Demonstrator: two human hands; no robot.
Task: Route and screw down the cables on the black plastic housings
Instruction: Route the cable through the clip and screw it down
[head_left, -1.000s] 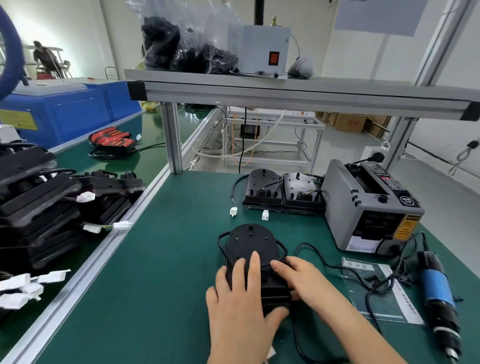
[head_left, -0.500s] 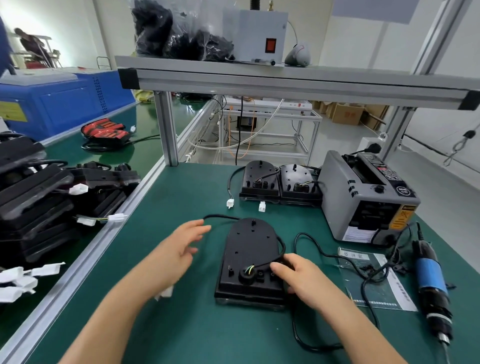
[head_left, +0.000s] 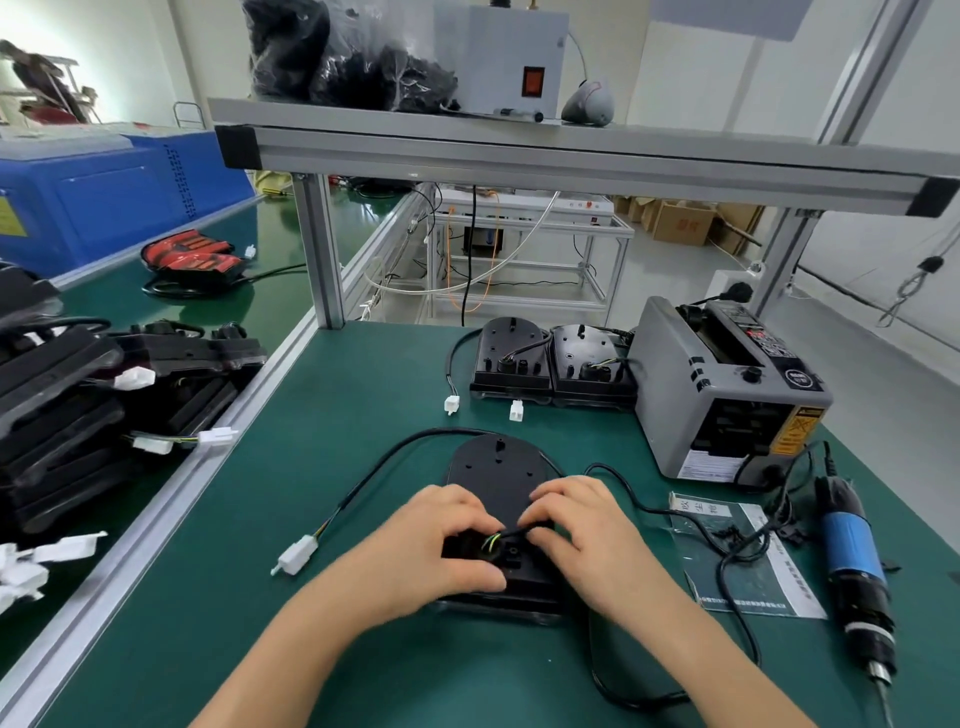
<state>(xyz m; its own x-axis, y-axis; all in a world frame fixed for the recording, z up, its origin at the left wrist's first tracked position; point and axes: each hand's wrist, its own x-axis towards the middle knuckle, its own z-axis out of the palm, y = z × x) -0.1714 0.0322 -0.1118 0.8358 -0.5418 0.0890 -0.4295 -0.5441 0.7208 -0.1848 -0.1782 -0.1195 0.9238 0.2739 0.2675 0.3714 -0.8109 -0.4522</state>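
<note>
Black plastic housing, rounded far end, flat on green bench straight ahead, black cable looping off its left side to white connector, left hand and right hand close together, fingers curled, pinching cable beside yellow-green wires.

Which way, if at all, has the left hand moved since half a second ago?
Yes. The left hand has moved right, from the green mat beside the black housing onto its near end, close beside the right hand.
</note>
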